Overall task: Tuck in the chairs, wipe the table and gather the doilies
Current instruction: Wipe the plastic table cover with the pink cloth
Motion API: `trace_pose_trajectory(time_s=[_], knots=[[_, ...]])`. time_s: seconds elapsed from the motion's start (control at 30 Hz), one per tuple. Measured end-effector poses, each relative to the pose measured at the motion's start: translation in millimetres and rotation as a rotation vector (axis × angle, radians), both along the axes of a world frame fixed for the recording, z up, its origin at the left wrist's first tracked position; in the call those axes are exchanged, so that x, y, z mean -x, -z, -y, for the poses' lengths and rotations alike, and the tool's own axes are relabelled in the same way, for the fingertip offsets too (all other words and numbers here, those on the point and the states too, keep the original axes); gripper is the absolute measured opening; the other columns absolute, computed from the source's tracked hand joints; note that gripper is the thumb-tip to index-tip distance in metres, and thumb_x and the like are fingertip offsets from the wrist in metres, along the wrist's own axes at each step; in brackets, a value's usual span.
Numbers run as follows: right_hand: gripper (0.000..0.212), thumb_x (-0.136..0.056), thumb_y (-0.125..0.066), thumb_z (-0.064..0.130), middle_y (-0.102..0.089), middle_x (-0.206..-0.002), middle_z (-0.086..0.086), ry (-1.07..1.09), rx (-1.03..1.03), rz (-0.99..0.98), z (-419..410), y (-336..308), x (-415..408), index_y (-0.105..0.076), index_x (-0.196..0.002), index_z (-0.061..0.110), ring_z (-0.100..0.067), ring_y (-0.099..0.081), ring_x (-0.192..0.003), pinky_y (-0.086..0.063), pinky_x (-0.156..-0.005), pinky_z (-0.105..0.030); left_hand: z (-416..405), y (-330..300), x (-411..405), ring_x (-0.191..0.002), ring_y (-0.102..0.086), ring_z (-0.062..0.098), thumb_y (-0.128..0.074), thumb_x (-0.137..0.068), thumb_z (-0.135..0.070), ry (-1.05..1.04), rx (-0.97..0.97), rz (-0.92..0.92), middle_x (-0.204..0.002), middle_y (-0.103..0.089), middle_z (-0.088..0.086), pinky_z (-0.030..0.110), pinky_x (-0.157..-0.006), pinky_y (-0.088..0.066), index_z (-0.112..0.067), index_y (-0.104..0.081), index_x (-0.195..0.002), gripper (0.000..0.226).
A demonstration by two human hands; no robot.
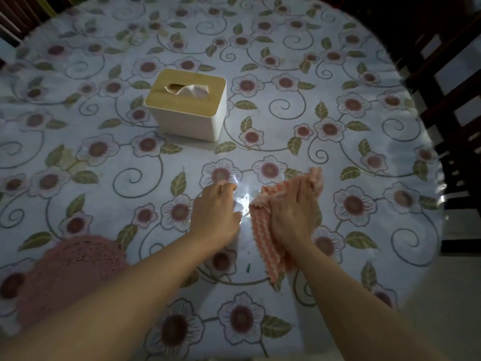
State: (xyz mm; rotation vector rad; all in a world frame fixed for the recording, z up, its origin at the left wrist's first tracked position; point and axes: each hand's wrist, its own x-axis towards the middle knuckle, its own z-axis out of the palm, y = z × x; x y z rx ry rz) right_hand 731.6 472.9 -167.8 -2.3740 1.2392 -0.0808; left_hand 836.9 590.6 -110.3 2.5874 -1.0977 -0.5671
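- A round pink crocheted doily (73, 272) with an openwork, lacy texture lies flat on the bench, well to the near left of the tissue box, partly covered by the left forearm.
- The round bench (325, 152) is covered with a glossy white cloth printed with pink flowers, green leaves and thin curling stems; a bright glare of light sits on it between the two hands.
- A rectangular white tissue box (186, 109) with rounded corners and a pale wooden lid stands near the middle of the bench; a crumpled white tissue sticks out of the lid's slot.
- The left hand (214, 211) reaches forward, nearer than the tissue box and slightly right of it, palm down, fingers loosely curled with the tips touching the cloth; it holds nothing.
- A small green speck (248, 268) lies on the cloth nearer than the hands, between the forearms.
- The right hand (292, 214) lies just right of the left hand, pressing flat on a soft, ribbed wiping cloth in pink and white zigzag stripes (263, 230); the fingers lie extended over the fabric, which bunches out beyond the fingertips and trails back under the wrist.
- Dark wooden slatted chairs (447, 113) stand at the bench's right edge, far right of the tissue box, over a pale floor; the room around is dim.
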Motion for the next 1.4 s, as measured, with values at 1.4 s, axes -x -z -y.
trace_pose_trajectory(time_s=[1.4], knots=[[0.069, -0.094, -0.001, 0.052, 0.004, -0.160, -0.009, -0.562, 0.241, -0.033, 40.8, 30.1, -50.0, -0.008, -0.152, 0.017, -0.025, 0.010, -0.147, 0.003, -0.119, -0.046, 1.0, 55.9, -74.6, -0.114, -0.053, 0.034, -0.051, -0.088, -0.018, -0.093, 0.043, 0.261, -0.129, -0.058, 0.012, 0.048, -0.092, -0.044, -0.013, -0.063, -0.116, 0.031]])
